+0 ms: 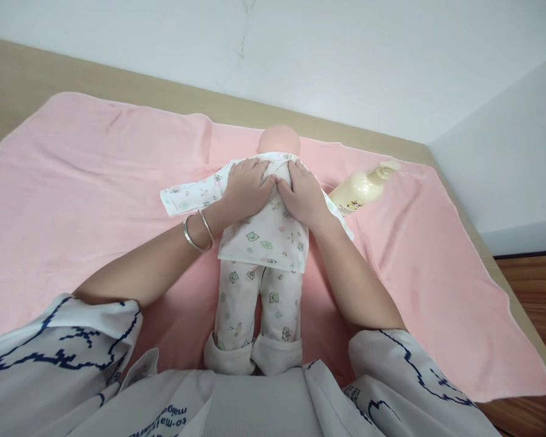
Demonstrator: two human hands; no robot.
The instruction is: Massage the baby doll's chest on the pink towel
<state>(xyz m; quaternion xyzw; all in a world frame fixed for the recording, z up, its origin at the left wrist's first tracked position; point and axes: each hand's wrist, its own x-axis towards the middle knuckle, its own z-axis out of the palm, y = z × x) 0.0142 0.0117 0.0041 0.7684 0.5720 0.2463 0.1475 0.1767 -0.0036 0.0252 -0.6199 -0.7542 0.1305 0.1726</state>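
Note:
A baby doll lies on a pink blanket, its smooth head pointing away from me and no face showing. It wears a white printed top and matching trousers, with the trouser cuffs turned up close to my body. My left hand lies flat on the upper left of the top, fingers stretched out. On the right side of the same area rests my right hand, also open, its thumb close to the left thumb. One sleeve spreads out to the left; the other is partly hidden behind my right arm.
A pale yellow pump bottle lies tilted on the blanket, right of the doll. Behind the blanket runs the wooden tabletop's far edge, against a white wall. Dark wood-grain flooring shows beyond the table's right edge.

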